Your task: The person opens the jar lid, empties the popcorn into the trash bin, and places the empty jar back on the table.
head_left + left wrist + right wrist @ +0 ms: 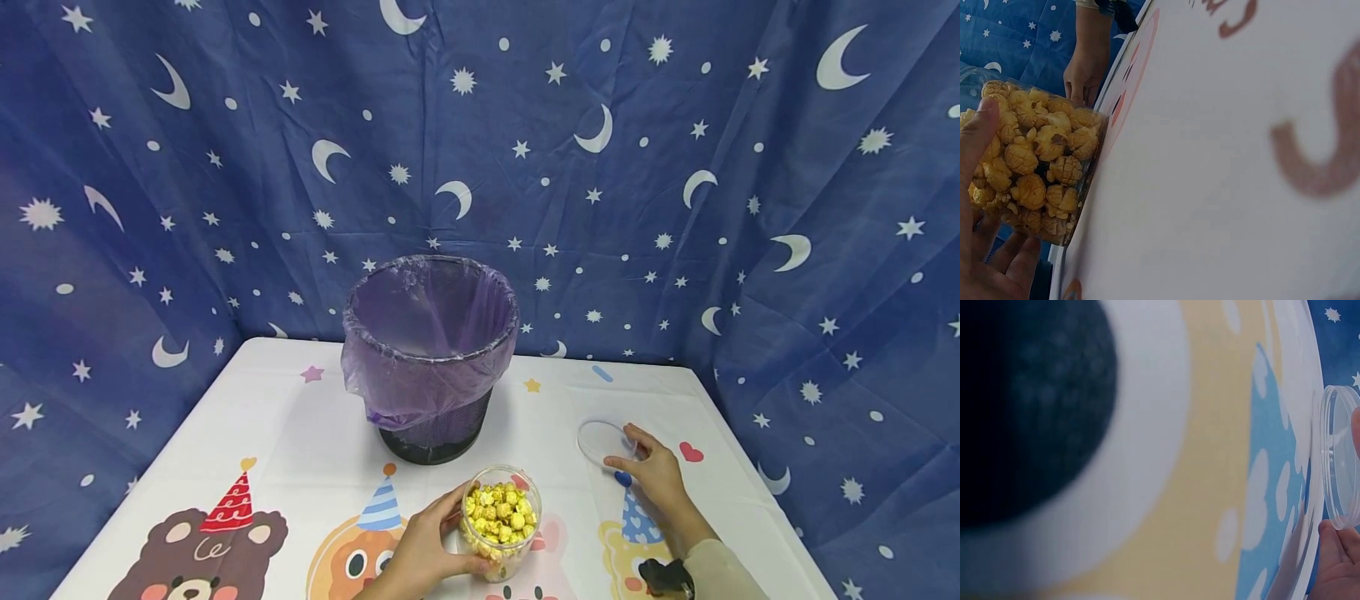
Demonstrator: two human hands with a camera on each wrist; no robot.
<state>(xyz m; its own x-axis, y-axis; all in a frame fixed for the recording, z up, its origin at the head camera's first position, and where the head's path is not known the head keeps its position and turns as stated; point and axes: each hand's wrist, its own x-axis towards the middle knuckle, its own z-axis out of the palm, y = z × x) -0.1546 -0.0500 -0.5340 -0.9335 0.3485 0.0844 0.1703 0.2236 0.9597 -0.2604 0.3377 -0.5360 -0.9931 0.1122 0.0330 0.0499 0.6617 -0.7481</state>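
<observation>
A clear round jar [516, 570] full of yellow popcorn [501, 515] stands at the front middle of the table, its top uncovered. My left hand [429, 543] grips it from the left side, thumb in front and fingers behind. In the left wrist view, the thumb presses on the jar's wall and the popcorn [1029, 156] shows through it. Farther right, my right hand [662, 477] holds a clear round lid [604, 442] by its edge. The right wrist view shows the lid [1340, 462] between thumb and fingers, close over the tablecloth.
A black mesh bin [442, 429] lined with a purple plastic bag [427, 383] stands behind the jar. The white tablecloth [292, 417] has printed cartoon animals. A blue curtain [480, 133] with moons and stars encloses the back and sides.
</observation>
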